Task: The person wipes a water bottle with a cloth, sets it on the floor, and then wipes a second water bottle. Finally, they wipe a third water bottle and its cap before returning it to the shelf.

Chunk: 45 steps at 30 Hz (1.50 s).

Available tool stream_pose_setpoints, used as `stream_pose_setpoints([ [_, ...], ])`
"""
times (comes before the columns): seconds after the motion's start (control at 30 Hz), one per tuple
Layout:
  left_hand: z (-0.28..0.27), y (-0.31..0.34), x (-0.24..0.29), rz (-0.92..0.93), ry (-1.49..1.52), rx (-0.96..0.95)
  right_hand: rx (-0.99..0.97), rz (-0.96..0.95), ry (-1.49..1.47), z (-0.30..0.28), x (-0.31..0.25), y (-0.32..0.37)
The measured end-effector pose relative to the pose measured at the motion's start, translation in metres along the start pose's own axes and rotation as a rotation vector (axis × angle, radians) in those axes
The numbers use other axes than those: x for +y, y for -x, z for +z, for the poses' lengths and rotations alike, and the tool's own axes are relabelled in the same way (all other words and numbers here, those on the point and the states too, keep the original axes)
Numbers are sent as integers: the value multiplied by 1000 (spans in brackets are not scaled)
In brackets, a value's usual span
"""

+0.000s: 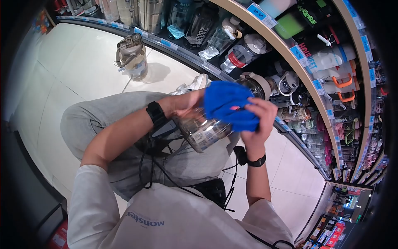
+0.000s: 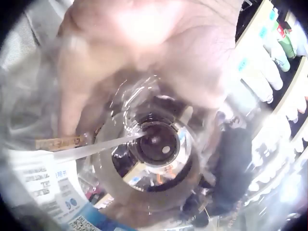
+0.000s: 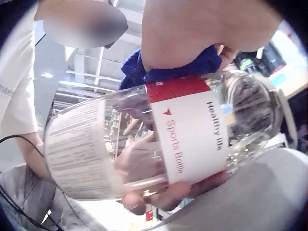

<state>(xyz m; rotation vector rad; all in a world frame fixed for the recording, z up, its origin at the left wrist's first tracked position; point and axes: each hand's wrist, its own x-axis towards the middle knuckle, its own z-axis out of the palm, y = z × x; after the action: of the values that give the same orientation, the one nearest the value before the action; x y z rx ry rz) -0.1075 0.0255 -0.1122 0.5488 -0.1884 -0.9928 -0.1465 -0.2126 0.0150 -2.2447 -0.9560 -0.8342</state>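
Observation:
A clear plastic sports bottle (image 1: pixel 203 136) lies tilted above the lap. My left hand (image 1: pixel 187 103) holds it from the side; its fingers (image 3: pixel 173 195) curl under the bottle in the right wrist view. A red and white paper label (image 3: pixel 190 130) wraps the bottle's middle, with a printed sheet of small text (image 3: pixel 79 149) near its base. Against the upper side of the bottle, my right hand (image 1: pixel 262 118) grips a blue cloth (image 1: pixel 228 103). In the left wrist view the palm shows large above the see-through base, and a pale straw (image 2: pixel 103 147) runs inside.
On the floor tiles at the upper left stands another bottle (image 1: pixel 139 66) with a brown lid and handle. Curved shelves with price tags (image 1: pixel 259 12) and many bottles run along the front and right. Black cables (image 1: pixel 145 166) hang across the lap.

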Motion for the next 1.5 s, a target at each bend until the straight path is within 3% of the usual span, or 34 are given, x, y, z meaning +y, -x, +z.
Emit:
stream_pose_setpoints([
  [0.03,11,1,9,-24,-111,-14,13,74,12,0,8,-3],
  [0.17,52,6,27,-51,-83,68,57,275,-16,5,32,-9],
  [0.3,62,7,26,-101,-205,126,45,277,-12,13,34,-2],
  [0.4,66,7,23,-84,-301,225,72,383,-117,16,37,7],
  [0.47,54,5,19,-5,-101,142,65,555,-227,19,42,15],
  [0.57,39,4,22,17,30,128,47,660,-308,27,39,26],
  [0.7,31,6,21,65,159,103,-32,575,-260,37,18,45],
  [0.8,18,0,23,211,220,-48,-142,446,-288,43,-14,54],
  [0.87,31,6,35,323,103,197,-181,415,-326,49,-35,59],
  [0.9,40,12,41,323,152,226,-196,374,-338,50,-42,57],
  [1.07,46,17,58,392,202,216,-125,256,-409,52,-55,53],
  [1.13,38,18,65,377,303,87,-82,209,-489,48,-54,53],
  [1.2,35,26,66,326,193,61,3,242,-476,43,-50,48],
  [1.27,41,31,66,348,-325,179,89,300,-504,34,-40,37],
  [1.33,51,30,61,346,-407,47,219,340,-490,32,-25,28],
  [1.43,65,22,53,380,-605,70,295,340,-318,19,-7,17],
  [1.5,60,15,47,535,-927,158,288,336,-284,10,0,9],
])
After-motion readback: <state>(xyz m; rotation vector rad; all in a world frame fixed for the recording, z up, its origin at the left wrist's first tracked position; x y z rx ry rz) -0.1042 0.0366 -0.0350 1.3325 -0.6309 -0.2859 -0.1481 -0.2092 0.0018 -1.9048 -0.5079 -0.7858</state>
